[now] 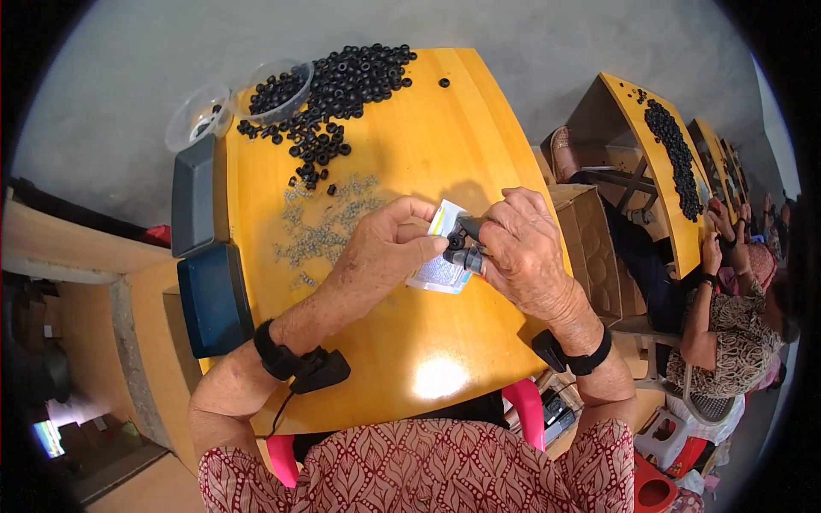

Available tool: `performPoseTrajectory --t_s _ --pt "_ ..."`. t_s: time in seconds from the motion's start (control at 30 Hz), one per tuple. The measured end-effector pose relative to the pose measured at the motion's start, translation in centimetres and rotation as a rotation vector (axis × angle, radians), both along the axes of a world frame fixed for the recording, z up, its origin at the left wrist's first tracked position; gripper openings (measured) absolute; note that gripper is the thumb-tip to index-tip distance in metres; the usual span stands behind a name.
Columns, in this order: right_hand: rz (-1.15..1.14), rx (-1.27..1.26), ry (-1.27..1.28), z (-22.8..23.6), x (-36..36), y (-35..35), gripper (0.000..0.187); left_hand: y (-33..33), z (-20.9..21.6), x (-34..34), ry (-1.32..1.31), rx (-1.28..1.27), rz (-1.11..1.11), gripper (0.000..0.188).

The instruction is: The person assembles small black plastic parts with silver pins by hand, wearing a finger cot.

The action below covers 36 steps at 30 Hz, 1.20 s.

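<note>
Over the yellow table, my two hands meet at a small black ring-shaped part. My left hand is closed, its thumb and forefinger pinching at the part's left side. From the right, my right hand closes on the same part with thumb and forefinger. Two dark grey tips lie at the ends of those fingers; whether they are finger covers or a tool, I cannot tell. Beneath the fingers is a white and light-blue printed packet, partly hidden. Small grey metal pieces lie scattered left of my left hand.
Black rings are heaped at the table's far left, beside two clear plastic bowls. A grey tray and a dark blue tray line the left edge. At right, a cardboard box and people at other tables.
</note>
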State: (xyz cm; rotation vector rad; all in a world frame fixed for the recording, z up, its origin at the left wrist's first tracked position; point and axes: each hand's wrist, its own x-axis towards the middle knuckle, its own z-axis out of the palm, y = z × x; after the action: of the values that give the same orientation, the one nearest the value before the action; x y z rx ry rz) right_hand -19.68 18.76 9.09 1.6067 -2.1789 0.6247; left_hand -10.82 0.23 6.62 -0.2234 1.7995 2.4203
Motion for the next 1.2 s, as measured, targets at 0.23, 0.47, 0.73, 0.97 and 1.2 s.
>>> performPoseTrajectory --t_s 0.23,0.47,0.73,0.97,1.2 --pt "0.038 0.189 -0.111 1.0 0.3 -1.0 0.022 -2.0 -1.5 1.3 -0.148 0.345 -0.147 0.026" --pt "0.061 0.267 -0.127 1.6 0.9 -1.9 0.019 -1.6 -4.2 2.0 -0.181 0.383 -0.116 0.024" --pt "0.093 0.27 -0.122 0.9 1.3 -2.0 0.019 -0.7 -4.4 1.9 -0.159 0.414 -0.072 0.022" --pt "0.039 0.197 -0.22 -0.1 2.1 -1.5 0.025 -0.6 -4.6 2.0 -0.157 0.448 0.003 0.022" --pt "0.076 0.11 -0.243 -1.3 1.9 -1.0 0.027 -0.5 -4.5 2.2 -0.161 0.429 0.015 0.025"
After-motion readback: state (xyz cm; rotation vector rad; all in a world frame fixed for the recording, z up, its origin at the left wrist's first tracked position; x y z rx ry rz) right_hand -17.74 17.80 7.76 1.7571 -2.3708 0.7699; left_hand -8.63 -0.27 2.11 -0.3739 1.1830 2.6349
